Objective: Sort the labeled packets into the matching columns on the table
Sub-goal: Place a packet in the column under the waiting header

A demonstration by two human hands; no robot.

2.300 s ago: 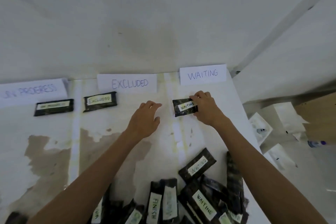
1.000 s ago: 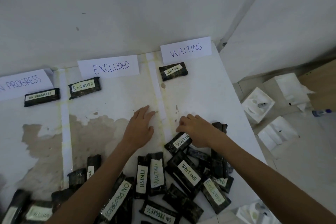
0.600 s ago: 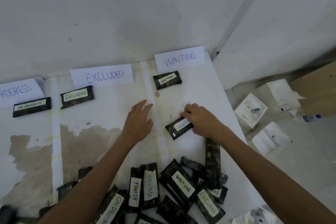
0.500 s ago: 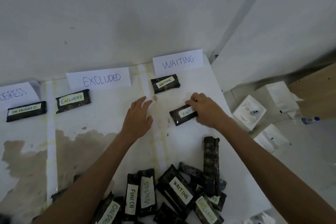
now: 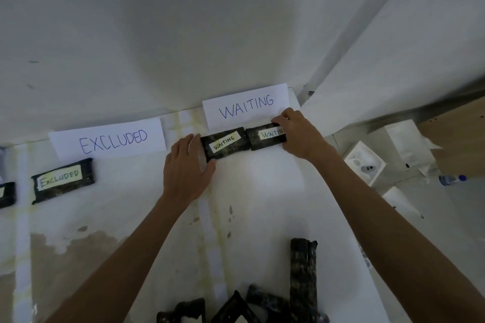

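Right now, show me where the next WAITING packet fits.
Free: bare tabletop below the left WAITING packet and right WAITING packet, from tape divider to the right edge, down to the unsorted pile. Crowded: under the WAITING sign, with left hand and right hand.

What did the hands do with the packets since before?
The right hand brought a second WAITING packet up beside the first WAITING packet, still gripping it. The left hand moved up to touch the first one. The EXCLUDED packet stayed put.

Plain white wall (image 5: 183,34) behind | open white box with moulded insert (image 5: 366,162) on grey floor (image 5: 441,223), right | clear blue-capped plastic bottle (image 5: 450,179) lying nearby | pale wooden panel (image 5: 456,139) beyond
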